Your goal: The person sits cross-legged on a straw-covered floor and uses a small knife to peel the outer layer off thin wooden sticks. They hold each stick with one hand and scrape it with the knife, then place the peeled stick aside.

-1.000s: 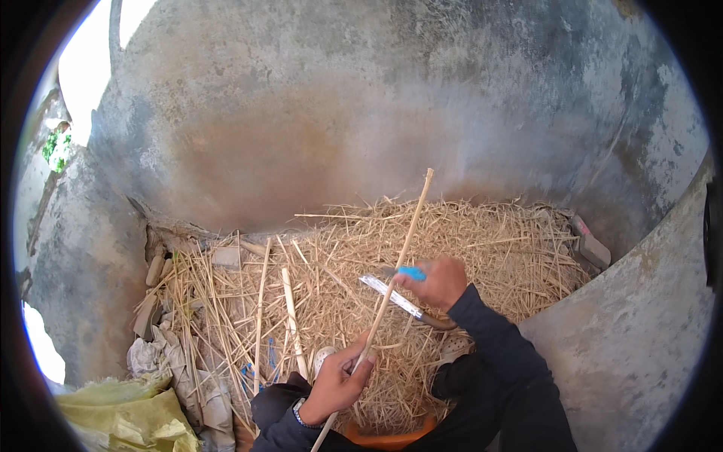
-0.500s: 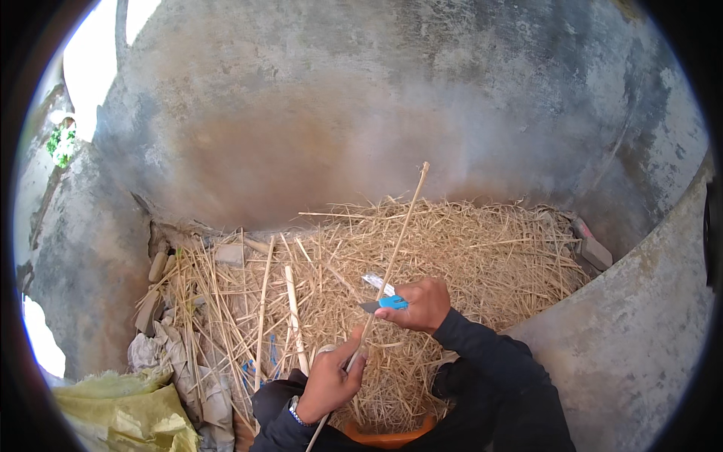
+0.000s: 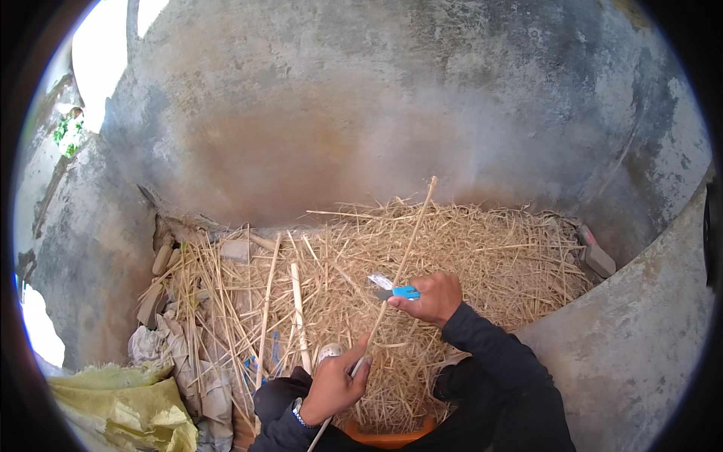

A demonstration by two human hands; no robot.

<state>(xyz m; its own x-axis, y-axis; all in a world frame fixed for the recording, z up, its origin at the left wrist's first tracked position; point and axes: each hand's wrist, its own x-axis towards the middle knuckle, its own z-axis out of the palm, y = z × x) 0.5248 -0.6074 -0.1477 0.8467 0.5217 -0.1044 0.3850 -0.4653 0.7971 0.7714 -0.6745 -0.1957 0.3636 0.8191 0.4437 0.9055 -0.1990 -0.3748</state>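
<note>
A long thin cane stick (image 3: 416,226) slants from the lower edge up to the right, its far end near the wall. My left hand (image 3: 336,386) is closed around its lower part. A blue-handled utility knife (image 3: 405,292) sits in my right hand (image 3: 437,299), fingers wrapped round the handle and thumb toward the stick. The knife's dark blade lies across the stick, above my left hand. Whether the edge bites into the stick cannot be made out.
Straw-like shavings (image 3: 482,248) cover the ground up to a grey wall (image 3: 361,105). Longer pale sticks (image 3: 299,313) lie at left, near a yellow-green sack (image 3: 124,407). An orange rim (image 3: 392,439) shows between my legs. A brick (image 3: 599,260) rests at the far right.
My right hand and the knife have shifted slightly right and up in the picture. The stick's far end sits a little lower and further right. Both grips stay the same.
</note>
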